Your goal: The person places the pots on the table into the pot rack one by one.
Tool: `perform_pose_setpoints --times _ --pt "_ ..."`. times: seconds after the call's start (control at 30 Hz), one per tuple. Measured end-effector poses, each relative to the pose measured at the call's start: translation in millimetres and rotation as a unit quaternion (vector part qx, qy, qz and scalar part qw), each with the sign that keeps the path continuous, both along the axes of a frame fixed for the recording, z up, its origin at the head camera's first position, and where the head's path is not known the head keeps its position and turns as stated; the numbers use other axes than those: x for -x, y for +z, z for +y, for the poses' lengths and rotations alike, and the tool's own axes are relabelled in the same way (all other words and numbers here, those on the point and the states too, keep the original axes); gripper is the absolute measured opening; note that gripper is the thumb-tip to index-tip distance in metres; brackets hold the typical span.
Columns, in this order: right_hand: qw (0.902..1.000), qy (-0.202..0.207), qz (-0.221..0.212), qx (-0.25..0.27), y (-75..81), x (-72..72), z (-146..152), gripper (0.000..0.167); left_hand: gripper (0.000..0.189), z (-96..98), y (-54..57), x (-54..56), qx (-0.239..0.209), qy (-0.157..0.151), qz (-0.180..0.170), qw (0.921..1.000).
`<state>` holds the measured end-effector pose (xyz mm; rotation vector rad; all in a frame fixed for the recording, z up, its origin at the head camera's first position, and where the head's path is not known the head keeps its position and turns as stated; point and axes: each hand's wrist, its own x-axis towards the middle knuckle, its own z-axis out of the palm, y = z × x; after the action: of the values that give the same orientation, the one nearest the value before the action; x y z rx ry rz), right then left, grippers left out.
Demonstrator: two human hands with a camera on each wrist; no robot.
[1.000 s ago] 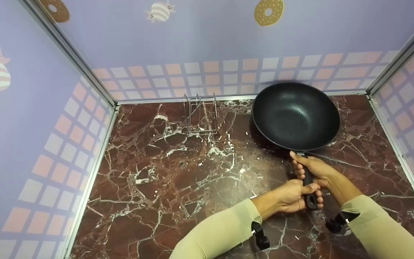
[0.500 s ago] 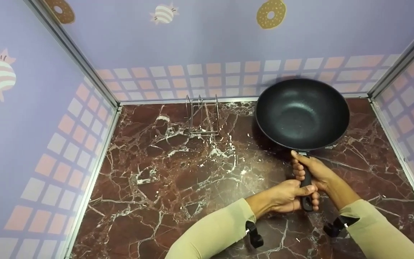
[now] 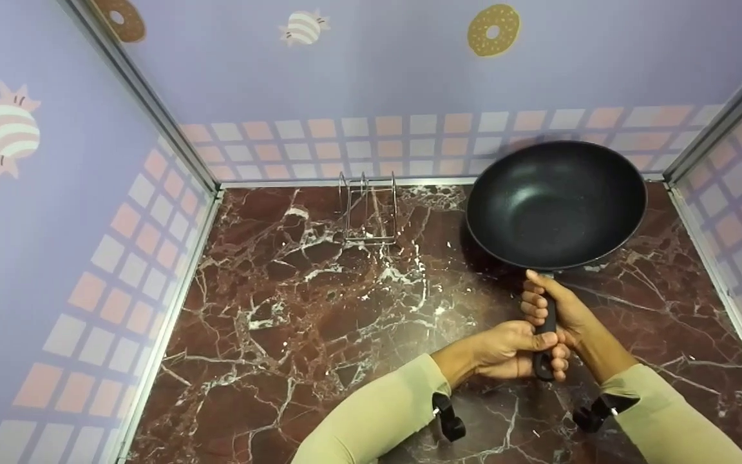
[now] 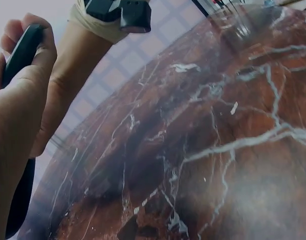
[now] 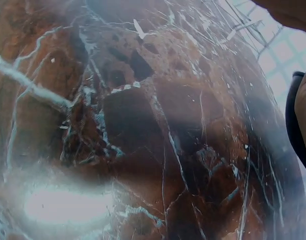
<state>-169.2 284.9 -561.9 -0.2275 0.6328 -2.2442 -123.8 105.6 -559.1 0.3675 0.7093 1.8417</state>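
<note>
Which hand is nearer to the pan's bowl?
Right. The right hand grips the handle close to the pan's bowl; the left hand grips it farther back, near the handle's free end.

The bench (image 3: 319, 309) is dark red-brown, marbled with crooked white and grey veins; silvery trim (image 3: 171, 319) runs along its back and side edges; toward its back right corner, the pan (image 3: 558, 222) is black with a whitish sheen inside, the handle (image 3: 550, 317) black too; the wire rack (image 3: 371, 241) by the back edge is silver; the walls (image 3: 403, 77) are lavender, checked low down with pink and whitish squares; higher up come brown-gold doughnuts (image 3: 493, 48) with pale specks and pink-and-white striped sweets (image 3: 7, 129); the sleeves (image 3: 371, 412) are plain pale yellow-green, the wrist clips (image 3: 451, 425) black.
</note>
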Motion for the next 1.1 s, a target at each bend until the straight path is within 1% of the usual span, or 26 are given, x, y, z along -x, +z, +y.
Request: perform_pose_setpoints --times 0.13,0.23,0.33,0.47,0.53,0.77,0.83,0.93,1.03,1.1 --pt "0.9972 -0.042 0.007 -0.061 6.7 -3.6 -5 0.054 0.030 -1.3 -1.5 1.0 -0.002 0.000 0.001 1.0000" --pt "0.9897 -0.078 0.012 -0.119 11.3 -5.6 -10 0.050 0.031 -2.9 -2.5 1.5 -0.010 0.001 -0.002 0.9999" --pt "0.9772 -0.113 0.019 -0.179 14.0 -7.6 -15 0.047 0.033 -5.0 -3.5 1.2 -0.013 0.004 -0.006 0.9999" --pt "0.9555 -0.153 0.032 -0.250 15.0 -9.6 -21 0.046 0.035 -8.9 -4.2 0.2 -0.008 0.011 -0.009 0.9999" --pt "0.9455 -0.166 0.036 -0.277 16.0 -9.6 -24 0.047 0.035 -10.8 -4.1 0.3 -0.004 0.014 -0.011 0.9998" --pt "0.9240 -0.183 0.053 -0.331 19.5 -7.9 -31 0.050 0.031 -13.2 -2.0 0.8 0.001 0.015 -0.012 0.9998" --pt "0.9166 -0.186 0.056 -0.349 19.8 -8.1 -32 0.053 0.032 -13.2 -1.6 0.2 0.005 0.017 -0.014 0.9998" --pt "0.9081 -0.193 0.054 -0.368 20.9 -8.7 -36 0.055 0.035 -13.5 -1.0 -0.6 0.008 0.022 -0.017 0.9996" --pt "0.9062 -0.198 0.048 -0.371 22.9 -8.9 -39 0.055 0.037 -14.0 -0.3 -1.0 0.008 0.024 -0.025 0.9994" --pt "0.9071 -0.203 0.042 -0.366 24.5 -8.9 -42 0.054 0.036 -14.5 0.0 -0.6 0.004 0.023 -0.031 0.9993"
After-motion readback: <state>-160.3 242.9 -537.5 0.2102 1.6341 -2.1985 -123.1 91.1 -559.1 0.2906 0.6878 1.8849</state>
